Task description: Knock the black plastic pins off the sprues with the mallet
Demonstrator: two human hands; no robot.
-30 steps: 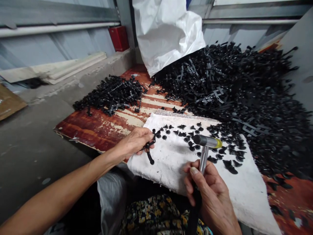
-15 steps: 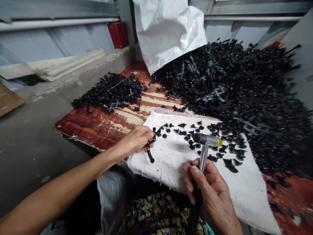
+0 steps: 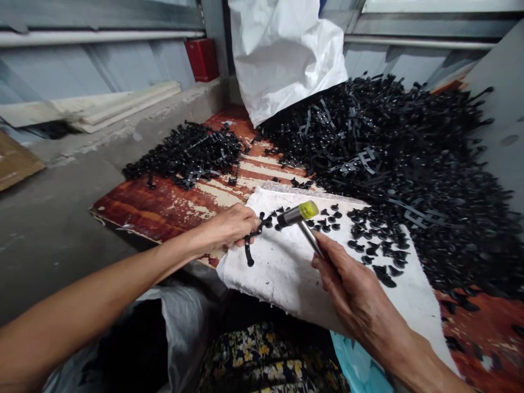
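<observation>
My left hand [image 3: 229, 226] pinches a black plastic sprue piece [image 3: 250, 240] against the left edge of a white padded block [image 3: 286, 273]. My right hand [image 3: 347, 284] grips the metal handle of a small hammer [image 3: 298, 215] with a yellow-capped head. The hammer head is tilted down to the left, right beside the end of the sprue piece. Several small black caps [image 3: 370, 248] lie scattered across the block's far half.
A huge heap of black plastic parts [image 3: 409, 158] fills the right side of the worn red board [image 3: 164, 210]. A smaller pile [image 3: 192, 153] lies at its far left. A white sack [image 3: 282, 54] stands behind. Grey concrete floor is on the left.
The hammer has swung from upright over the block's middle down and left, so its head now sits by the sprue piece. My left hand has stayed in place.
</observation>
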